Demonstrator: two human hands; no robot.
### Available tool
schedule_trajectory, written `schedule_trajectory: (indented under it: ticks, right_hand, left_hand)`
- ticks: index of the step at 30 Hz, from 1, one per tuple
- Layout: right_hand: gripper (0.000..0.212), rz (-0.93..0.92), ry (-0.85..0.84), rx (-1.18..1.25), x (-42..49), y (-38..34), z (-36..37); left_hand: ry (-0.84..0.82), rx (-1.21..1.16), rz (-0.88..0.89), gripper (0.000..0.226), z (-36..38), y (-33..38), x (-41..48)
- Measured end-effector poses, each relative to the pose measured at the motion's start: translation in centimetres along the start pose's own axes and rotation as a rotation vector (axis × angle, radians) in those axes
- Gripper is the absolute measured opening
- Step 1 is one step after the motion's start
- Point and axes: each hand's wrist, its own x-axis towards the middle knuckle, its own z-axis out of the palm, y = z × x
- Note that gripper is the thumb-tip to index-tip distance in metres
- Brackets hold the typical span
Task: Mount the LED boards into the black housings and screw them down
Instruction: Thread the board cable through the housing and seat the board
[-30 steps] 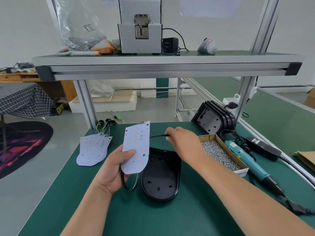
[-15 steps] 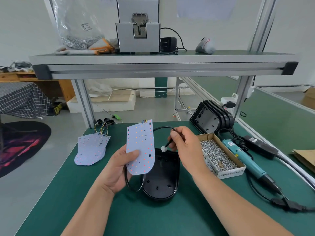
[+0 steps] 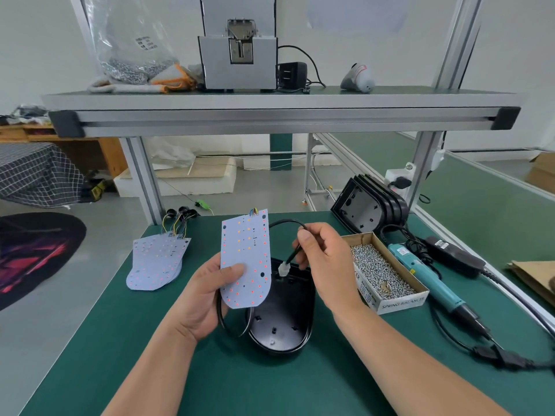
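Observation:
My left hand [image 3: 207, 295] grips a pale LED board [image 3: 244, 259] upright above the table, thumb on its face. A black cable [image 3: 286, 222] loops from the board's top. My right hand [image 3: 324, 259] pinches that cable just above its white connector [image 3: 283, 269], which hangs at the far rim of an open black housing [image 3: 282, 319] lying on the green table [image 3: 270, 382]. Part of the cable curls below my left hand beside the housing.
A stack of LED boards [image 3: 156, 262] with wires lies at the left. More black housings [image 3: 369, 207] lean at the back right. A cardboard box of screws [image 3: 381, 271] and a teal electric screwdriver [image 3: 432, 283] with its cord sit to the right. A shelf [image 3: 270, 106] spans overhead.
My right hand pulled the cable back from the far side and now holds its white connector down at the housing's rim. My left hand lifted the board slightly.

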Motion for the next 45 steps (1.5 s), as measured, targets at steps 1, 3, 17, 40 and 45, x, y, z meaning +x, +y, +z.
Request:
schedule_trajectory:
  ticks: [1, 3, 17, 40, 45]
  right_hand:
    - [0.010, 0.019, -0.001, -0.017, 0.0, 0.2, 0.1]
    - [0.010, 0.053, -0.003, -0.042, 0.0, 0.6, 0.1]
    - [0.015, 0.145, -0.077, -0.472, 0.3, 2.5, -1.2]
    - [0.034, 0.436, -0.310, 0.163, 0.0, 0.2, -1.4]
    - [0.039, 0.439, -0.458, -0.005, 0.5, 1.8, -1.4]
  left_hand:
    - [0.001, 0.000, 0.000, 0.044, 0.0, 0.0, 0.0]
    - [0.004, -0.006, 0.001, 0.046, -0.1, 0.1, 0.0]
    - [-0.065, -0.012, 0.020, 0.047, 2.0, 0.0, -0.5]
    - [0.149, -0.019, 0.017, 0.044, 2.0, -0.8, 0.5]
    - [0.117, -0.002, 0.011, 0.045, 1.8, -0.6, 0.6]
